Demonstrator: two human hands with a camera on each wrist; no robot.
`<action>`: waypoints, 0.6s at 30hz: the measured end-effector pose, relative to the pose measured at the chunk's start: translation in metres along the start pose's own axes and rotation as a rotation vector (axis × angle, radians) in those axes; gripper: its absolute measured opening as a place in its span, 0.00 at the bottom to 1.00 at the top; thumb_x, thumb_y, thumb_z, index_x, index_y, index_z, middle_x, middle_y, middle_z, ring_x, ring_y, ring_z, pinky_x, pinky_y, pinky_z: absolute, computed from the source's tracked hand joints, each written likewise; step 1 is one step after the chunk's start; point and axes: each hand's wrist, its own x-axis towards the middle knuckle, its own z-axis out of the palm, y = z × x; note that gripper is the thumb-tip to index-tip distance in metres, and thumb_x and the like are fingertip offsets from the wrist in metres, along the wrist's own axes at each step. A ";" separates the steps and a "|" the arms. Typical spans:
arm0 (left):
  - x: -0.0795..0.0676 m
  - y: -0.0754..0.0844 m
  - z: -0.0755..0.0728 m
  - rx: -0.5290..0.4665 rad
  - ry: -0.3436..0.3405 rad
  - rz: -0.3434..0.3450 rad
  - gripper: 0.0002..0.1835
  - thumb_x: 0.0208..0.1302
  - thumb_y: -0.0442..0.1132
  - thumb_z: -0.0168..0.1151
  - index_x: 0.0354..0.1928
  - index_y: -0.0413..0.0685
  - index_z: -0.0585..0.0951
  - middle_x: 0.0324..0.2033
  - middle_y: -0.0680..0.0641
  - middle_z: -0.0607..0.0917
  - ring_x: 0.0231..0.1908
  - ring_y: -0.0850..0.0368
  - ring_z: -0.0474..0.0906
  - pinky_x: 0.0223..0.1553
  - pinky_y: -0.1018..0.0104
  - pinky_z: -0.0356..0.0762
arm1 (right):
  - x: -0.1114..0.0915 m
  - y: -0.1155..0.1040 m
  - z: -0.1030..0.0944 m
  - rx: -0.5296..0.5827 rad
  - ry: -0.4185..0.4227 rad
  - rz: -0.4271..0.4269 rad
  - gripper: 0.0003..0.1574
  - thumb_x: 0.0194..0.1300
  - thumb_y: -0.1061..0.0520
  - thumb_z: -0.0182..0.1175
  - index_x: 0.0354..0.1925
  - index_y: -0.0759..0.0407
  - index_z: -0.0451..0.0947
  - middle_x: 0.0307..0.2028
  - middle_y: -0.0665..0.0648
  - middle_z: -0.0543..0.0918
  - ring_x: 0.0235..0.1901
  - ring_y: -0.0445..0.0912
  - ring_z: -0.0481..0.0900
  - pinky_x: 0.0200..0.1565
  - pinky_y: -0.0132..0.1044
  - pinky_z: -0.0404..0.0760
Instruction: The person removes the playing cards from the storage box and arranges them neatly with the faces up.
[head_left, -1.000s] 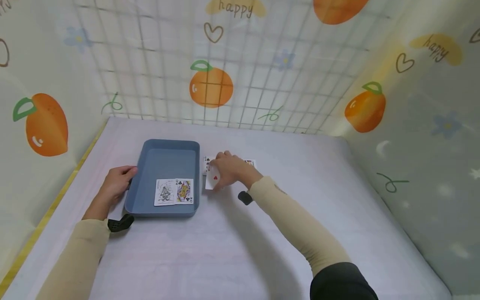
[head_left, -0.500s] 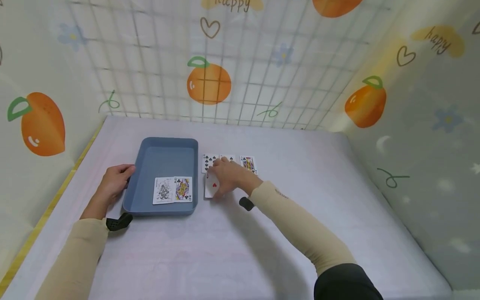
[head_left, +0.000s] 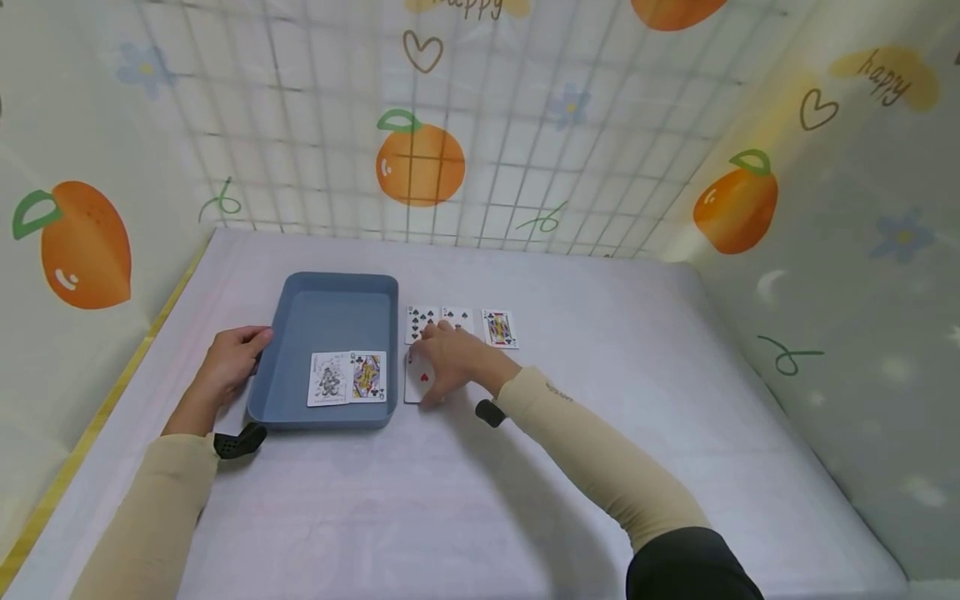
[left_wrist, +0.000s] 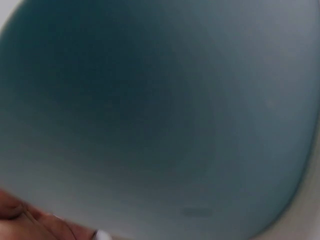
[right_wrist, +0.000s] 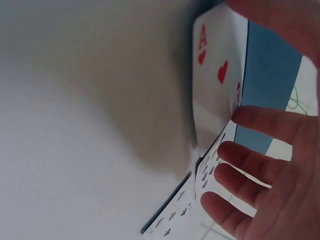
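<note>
Ace of hearts (head_left: 417,382) is just beside the right edge of the tray (head_left: 330,308), in from the surface's far edge, clamped end to end between the right hand's (head_left: 455,358) thumb and forefinger, seemingly to keep its face clear, while the left hand (head_left: 229,360) grips the tray's left edge, apparently steadying it.

The tray (head_left: 333,312) looks matt plastic, the ace (right_wrist: 218,82) smooth paper.
</note>
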 end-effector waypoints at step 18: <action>0.001 0.000 -0.001 0.002 -0.005 0.003 0.29 0.79 0.46 0.45 0.71 0.32 0.64 0.65 0.31 0.70 0.57 0.44 0.71 0.41 0.73 0.76 | -0.001 -0.003 0.001 0.003 0.004 -0.004 0.54 0.43 0.27 0.73 0.65 0.47 0.74 0.58 0.54 0.73 0.51 0.47 0.66 0.51 0.41 0.73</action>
